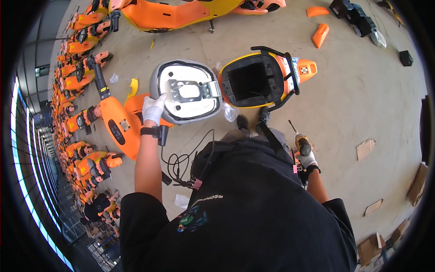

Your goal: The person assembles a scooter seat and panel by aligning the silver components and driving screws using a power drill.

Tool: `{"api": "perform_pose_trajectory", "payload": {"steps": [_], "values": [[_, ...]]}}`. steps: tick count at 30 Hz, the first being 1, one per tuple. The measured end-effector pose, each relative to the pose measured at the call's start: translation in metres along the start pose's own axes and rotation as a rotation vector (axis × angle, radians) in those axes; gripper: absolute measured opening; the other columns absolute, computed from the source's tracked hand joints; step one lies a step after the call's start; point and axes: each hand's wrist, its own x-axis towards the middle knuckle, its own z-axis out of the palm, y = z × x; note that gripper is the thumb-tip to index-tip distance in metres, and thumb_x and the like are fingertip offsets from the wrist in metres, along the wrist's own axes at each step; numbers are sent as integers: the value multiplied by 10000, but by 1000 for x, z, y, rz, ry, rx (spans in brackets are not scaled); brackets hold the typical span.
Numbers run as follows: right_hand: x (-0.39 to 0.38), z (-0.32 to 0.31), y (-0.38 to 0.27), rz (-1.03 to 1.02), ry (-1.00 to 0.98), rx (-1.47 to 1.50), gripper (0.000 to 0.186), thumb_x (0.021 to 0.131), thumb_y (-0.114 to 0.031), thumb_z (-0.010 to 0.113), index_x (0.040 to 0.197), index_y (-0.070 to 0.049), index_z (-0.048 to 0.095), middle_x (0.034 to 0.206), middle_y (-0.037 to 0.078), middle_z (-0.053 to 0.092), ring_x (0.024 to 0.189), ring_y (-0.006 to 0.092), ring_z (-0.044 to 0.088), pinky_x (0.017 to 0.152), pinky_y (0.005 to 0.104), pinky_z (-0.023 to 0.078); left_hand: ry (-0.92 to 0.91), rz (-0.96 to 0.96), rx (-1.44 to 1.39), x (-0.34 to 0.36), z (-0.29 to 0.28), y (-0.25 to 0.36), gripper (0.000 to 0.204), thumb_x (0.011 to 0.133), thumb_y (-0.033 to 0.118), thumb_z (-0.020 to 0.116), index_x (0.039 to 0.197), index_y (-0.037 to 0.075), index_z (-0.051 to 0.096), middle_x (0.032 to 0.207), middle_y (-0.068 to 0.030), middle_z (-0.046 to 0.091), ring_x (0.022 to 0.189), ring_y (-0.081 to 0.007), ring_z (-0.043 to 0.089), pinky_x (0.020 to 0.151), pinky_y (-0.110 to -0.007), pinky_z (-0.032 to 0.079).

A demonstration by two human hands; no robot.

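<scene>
My gloved left hand (153, 109) grips the left edge of a raised grey seat (195, 109), its white underside with a metal hinge turned toward me. The seat is on an orange scooter (115, 122), beside an open black storage compartment (249, 80) with a black rear rail (290, 63). At my right side, my gloved right hand (306, 157) is closed on a yellow-and-black power drill (302, 141) with a long thin bit pointing up. A black cable hangs in loops below my left wrist.
Rows of orange scooters (84, 165) line the left, with a person (95, 206) among them. Another scooter (167, 13) stands ahead. Orange panels (320, 35), black boxes (364, 25), a yellow part (132, 87), plastic bags (230, 112) and cardboard pieces (365, 148) lie on the floor.
</scene>
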Motion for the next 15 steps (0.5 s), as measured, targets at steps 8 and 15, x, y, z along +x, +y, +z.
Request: {"api": "perform_pose_trajectory", "payload": {"steps": [8,15], "values": [[49,45,70,-237,63,-134,366,688,-191,749,1003,-37,644,913,117,681,860,270,662,768,374,534,34,-31,189,-79,22,54,694,771,466,707,1167,-36,438,1105,-281,642,1050,-409,631,925,-452,478],[44,30,66,-354,53,-176,352,685,-160,747,998,-35,645,878,100,687,822,251,670,751,363,539,0,-42,73,-98,33,27,704,769,448,715,1170,-33,395,1081,-268,646,1009,-407,638,891,-445,488]]}}
